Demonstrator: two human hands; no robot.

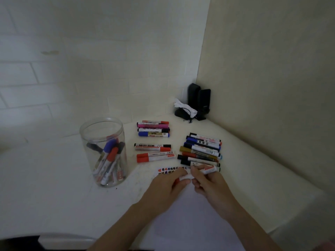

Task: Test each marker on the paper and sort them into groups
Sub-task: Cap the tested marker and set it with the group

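Both my hands hold one red-and-white marker (208, 169) over the white paper (190, 211). My left hand (168, 185) grips the end with the red cap, and my right hand (208, 182) grips the white barrel. Rows of coloured test scribbles (167, 170) run along the paper's far edge. Beyond the paper lie groups of markers: a far group (153, 128), a red-capped group (154, 152) in the middle, and a larger pile (201, 149) on the right. A clear plastic jar (105, 153) at the left holds several more markers.
The white table sits in a corner between a tiled wall and a plain wall. Two black speakers (199, 100) with a white cloth and cord (184, 107) stand in the far corner. A chair edge (63, 240) shows at the bottom left.
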